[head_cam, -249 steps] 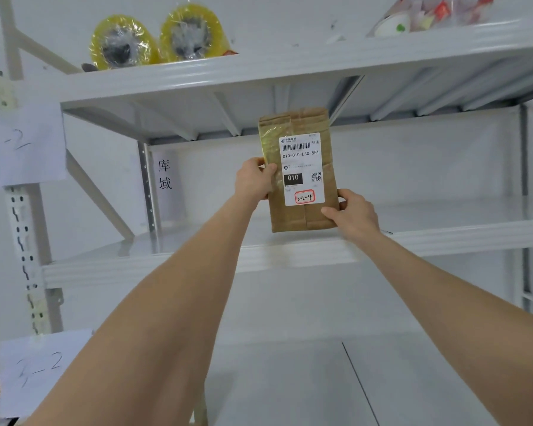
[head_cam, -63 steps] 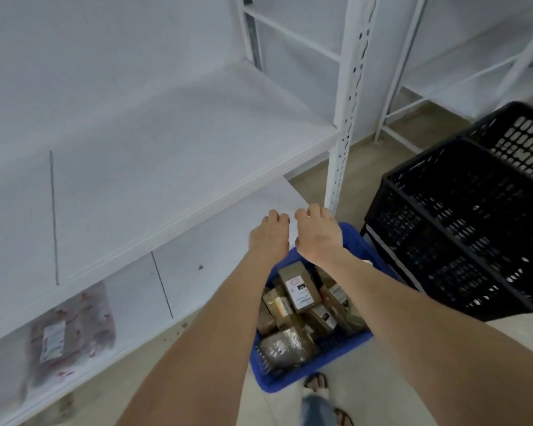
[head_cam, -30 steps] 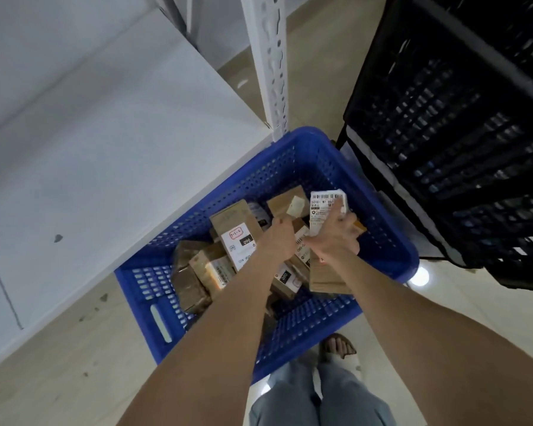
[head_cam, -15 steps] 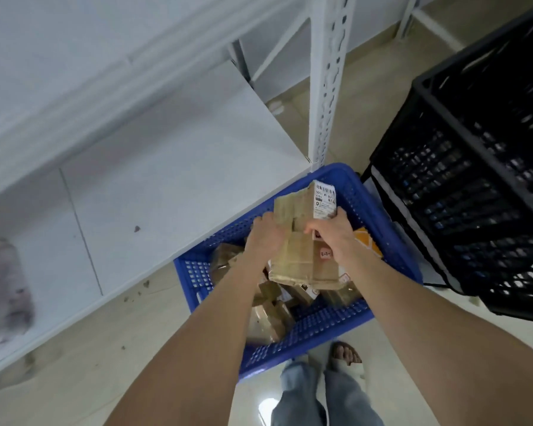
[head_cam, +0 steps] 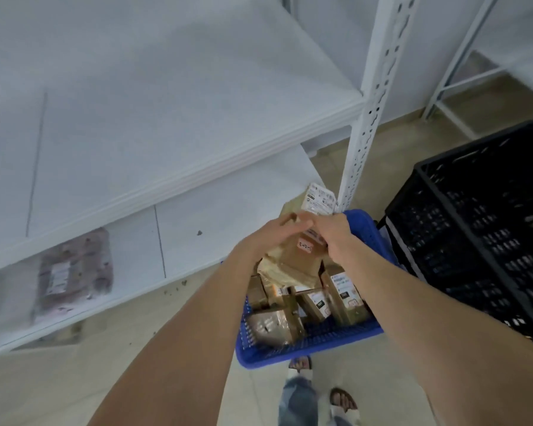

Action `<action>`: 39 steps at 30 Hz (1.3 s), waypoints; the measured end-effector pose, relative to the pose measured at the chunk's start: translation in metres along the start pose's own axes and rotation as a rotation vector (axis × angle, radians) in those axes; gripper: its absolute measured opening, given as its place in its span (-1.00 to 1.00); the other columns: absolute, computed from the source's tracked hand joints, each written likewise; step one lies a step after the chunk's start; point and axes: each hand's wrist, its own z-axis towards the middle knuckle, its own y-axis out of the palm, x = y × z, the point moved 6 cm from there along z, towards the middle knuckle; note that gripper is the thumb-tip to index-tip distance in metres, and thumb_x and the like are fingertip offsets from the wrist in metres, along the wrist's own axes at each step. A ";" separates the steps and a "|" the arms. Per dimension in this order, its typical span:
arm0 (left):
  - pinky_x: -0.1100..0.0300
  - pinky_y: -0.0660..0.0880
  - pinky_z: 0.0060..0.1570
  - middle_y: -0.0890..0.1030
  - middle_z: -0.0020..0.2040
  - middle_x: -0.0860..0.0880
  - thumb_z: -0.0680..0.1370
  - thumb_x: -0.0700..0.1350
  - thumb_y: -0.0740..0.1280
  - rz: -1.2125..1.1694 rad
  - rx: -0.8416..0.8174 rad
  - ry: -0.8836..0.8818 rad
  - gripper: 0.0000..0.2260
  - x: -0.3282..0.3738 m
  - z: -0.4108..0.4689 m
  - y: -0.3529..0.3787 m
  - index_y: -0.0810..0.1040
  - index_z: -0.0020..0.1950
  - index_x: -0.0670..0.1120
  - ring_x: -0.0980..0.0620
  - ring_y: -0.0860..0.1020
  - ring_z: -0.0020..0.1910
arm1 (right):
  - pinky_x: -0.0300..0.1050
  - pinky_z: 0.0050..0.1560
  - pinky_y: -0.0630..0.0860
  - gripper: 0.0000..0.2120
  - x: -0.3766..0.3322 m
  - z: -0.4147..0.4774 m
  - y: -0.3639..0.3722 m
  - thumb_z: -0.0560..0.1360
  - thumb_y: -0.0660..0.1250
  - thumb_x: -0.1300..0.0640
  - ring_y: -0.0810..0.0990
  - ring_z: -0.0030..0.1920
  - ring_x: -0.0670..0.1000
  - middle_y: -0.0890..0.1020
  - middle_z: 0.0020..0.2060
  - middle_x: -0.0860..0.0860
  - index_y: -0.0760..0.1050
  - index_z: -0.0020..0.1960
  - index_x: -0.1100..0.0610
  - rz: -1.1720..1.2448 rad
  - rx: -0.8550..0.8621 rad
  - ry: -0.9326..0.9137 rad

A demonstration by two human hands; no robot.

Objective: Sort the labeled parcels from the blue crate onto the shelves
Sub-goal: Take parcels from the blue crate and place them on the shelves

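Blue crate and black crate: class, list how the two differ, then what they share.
The blue crate holds brown parcels; the black crate shows none in its visible part. The blue crate sits lower; the black crate stands taller. Both have perforated walls.

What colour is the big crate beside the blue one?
The crate is black, clearest in the head view.

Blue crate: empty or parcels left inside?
Not empty: several brown labeled parcels lie in the blue crate, beneath the held parcel the right hand grips.

Brown labeled parcel (head_cam: 290,262) held above parcel-filled blue crate (head_cam: 305,348).
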 end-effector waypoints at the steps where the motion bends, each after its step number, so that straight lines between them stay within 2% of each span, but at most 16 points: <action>1: 0.06 0.49 -0.04 0.50 0.28 0.05 0.44 0.29 0.33 -0.009 0.010 0.005 -0.41 0.003 -0.012 -0.001 0.30 0.42 0.17 0.04 0.49 0.10 | -0.02 -0.04 0.59 -0.45 -0.003 -0.011 0.002 0.37 0.50 0.01 0.60 -0.07 0.09 0.60 -0.01 0.14 0.41 0.25 0.20 -0.013 -0.017 -0.010; 3: -0.06 0.50 0.10 0.57 0.22 0.02 0.44 0.20 0.39 0.002 0.052 0.025 -0.50 0.008 -0.036 -0.004 0.38 0.35 0.18 0.00 0.55 0.10 | -0.06 -0.13 0.60 -0.63 -0.008 -0.031 0.000 0.41 0.49 0.09 0.60 -0.15 0.05 0.62 -0.07 0.13 0.50 0.14 0.21 -0.003 -0.034 -0.026; 5: -0.12 0.50 0.13 0.60 0.16 0.04 0.45 0.07 0.43 0.004 0.105 0.042 -0.54 0.012 -0.056 -0.008 0.41 0.32 0.17 -0.02 0.57 0.12 | 0.01 -0.12 0.62 -0.75 -0.017 -0.048 -0.006 0.44 0.45 0.16 0.64 -0.16 0.08 0.65 -0.11 0.14 0.54 0.07 0.23 0.011 -0.030 -0.051; 7: -0.01 0.54 0.09 0.62 0.13 0.04 0.47 -0.06 0.42 -0.038 0.147 0.060 -0.60 0.018 -0.076 -0.016 0.45 0.28 0.13 0.05 0.59 0.05 | 0.06 -0.09 0.63 -0.83 -0.030 -0.064 -0.011 0.46 0.43 0.16 0.67 -0.14 0.13 0.67 -0.13 0.16 0.55 -0.03 0.24 0.031 -0.027 -0.096; 9: 0.17 0.57 -0.05 0.64 0.11 0.02 0.47 -0.15 0.39 -0.059 0.150 0.093 -0.72 0.027 -0.097 -0.022 0.52 0.14 0.10 0.12 0.61 -0.05 | 0.05 -0.07 0.62 -0.84 -0.046 -0.083 -0.012 0.48 0.42 0.12 0.67 -0.11 0.16 0.68 -0.10 0.17 0.52 -0.16 0.20 0.017 -0.028 -0.159; 11: 0.15 0.57 -0.07 0.66 0.00 0.04 0.46 -0.13 0.38 -0.048 0.167 0.102 -0.82 0.038 -0.117 -0.030 0.55 0.00 0.12 0.08 0.62 -0.07 | 0.12 0.03 0.60 -0.80 -0.063 -0.104 -0.009 0.47 0.40 0.04 0.66 -0.06 0.18 0.68 -0.10 0.17 0.51 -0.20 0.17 -0.008 -0.033 -0.225; 13: 0.14 0.57 -0.12 0.66 -0.06 0.06 0.46 -0.06 0.42 -0.078 0.206 0.123 -0.87 0.052 -0.137 -0.041 0.55 -0.04 0.13 0.06 0.63 -0.08 | 0.17 0.08 0.57 -0.82 -0.082 -0.128 -0.005 0.47 0.39 0.01 0.65 -0.02 0.16 0.68 -0.08 0.13 0.51 -0.19 0.10 -0.010 -0.037 -0.287; 17: 0.31 0.52 -0.29 0.67 -0.12 0.12 0.40 -0.07 0.51 -0.133 0.330 0.277 -0.79 0.087 -0.175 -0.069 0.60 0.00 0.10 0.21 0.64 -0.19 | 0.13 0.06 0.59 -0.90 -0.123 -0.177 0.003 0.46 0.33 0.19 0.64 -0.04 0.12 0.67 -0.09 0.11 0.51 -0.20 0.03 0.087 -0.041 -0.402; 19: 0.27 0.56 -0.16 0.68 -0.03 0.03 0.38 -0.14 0.53 -0.153 0.387 0.350 -0.67 0.102 -0.193 -0.085 0.60 0.11 -0.02 0.15 0.65 -0.11 | 0.01 -0.05 0.61 -0.85 -0.143 -0.201 0.009 0.45 0.32 0.28 0.62 -0.17 0.07 0.65 -0.17 0.10 0.52 -0.21 0.05 0.163 -0.081 -0.455; 21: 0.10 0.56 0.07 0.64 0.09 -0.07 0.32 -0.11 0.57 -0.159 0.468 0.340 -0.47 0.113 -0.209 -0.101 0.51 0.24 -0.14 0.02 0.62 0.05 | -0.13 -0.27 0.53 -0.80 -0.160 -0.225 0.017 0.48 0.31 0.34 0.55 -0.33 0.00 0.59 -0.29 0.07 0.50 -0.22 0.07 0.244 -0.144 -0.491; 24: 0.00 0.52 0.16 0.59 0.15 -0.06 0.28 -0.07 0.56 -0.152 0.590 0.308 -0.33 0.125 -0.230 -0.123 0.39 0.31 -0.15 -0.03 0.56 0.13 | -0.18 -0.30 0.45 -0.82 -0.177 -0.254 0.024 0.51 0.29 0.36 0.51 -0.36 -0.04 0.57 -0.30 0.05 0.50 -0.16 0.10 0.314 -0.241 -0.520; 26: 0.02 0.55 0.09 0.58 0.14 -0.03 0.32 -0.09 0.52 -0.168 0.636 0.311 -0.40 0.130 -0.244 -0.135 0.38 0.29 -0.12 -0.01 0.57 0.10 | -0.16 -0.23 0.43 -0.87 -0.183 -0.268 0.027 0.52 0.30 0.32 0.54 -0.27 -0.02 0.60 -0.21 0.05 0.53 -0.03 0.11 0.329 -0.292 -0.523; 29: 0.06 0.58 -0.08 0.59 0.12 -0.01 0.42 -0.09 0.43 -0.280 0.637 0.352 -0.56 0.136 -0.260 -0.149 0.41 0.27 -0.08 -0.01 0.61 0.01 | -0.11 -0.16 0.47 -0.84 -0.189 -0.280 0.032 0.52 0.36 0.14 0.57 -0.13 0.03 0.64 -0.08 0.03 0.53 0.09 0.08 0.288 -0.317 -0.510; 32: -0.03 0.53 0.08 0.57 0.16 -0.02 0.55 -0.03 0.25 -0.411 0.643 0.384 -0.71 0.139 -0.276 -0.160 0.41 0.26 -0.02 -0.08 0.58 0.06 | 0.03 -0.02 0.55 -0.65 -0.192 -0.292 0.043 0.46 0.42 -0.08 0.61 -0.02 0.03 0.65 -0.01 -0.03 0.48 0.18 0.01 0.231 -0.410 -0.490; 36: 0.02 0.40 0.02 0.59 0.08 0.06 0.56 -0.06 0.20 -0.409 0.663 0.416 -0.79 0.143 -0.293 -0.175 0.48 0.18 0.04 0.02 0.55 -0.03 | 0.05 0.00 0.55 -0.45 -0.201 -0.306 0.054 0.40 0.50 0.05 0.61 0.03 0.01 0.62 0.09 -0.01 0.35 0.30 -0.05 0.143 -0.424 -0.590; 39: 0.03 0.44 0.01 0.59 0.02 0.07 0.58 -0.09 0.24 -0.421 0.650 0.449 -0.74 0.145 -0.300 -0.181 0.49 0.26 0.00 0.06 0.55 -0.05 | -0.03 -0.07 0.56 -0.42 -0.207 -0.319 0.062 0.37 0.52 0.15 0.61 0.06 -0.01 0.62 0.12 -0.03 0.37 0.31 0.01 0.072 -0.447 -0.671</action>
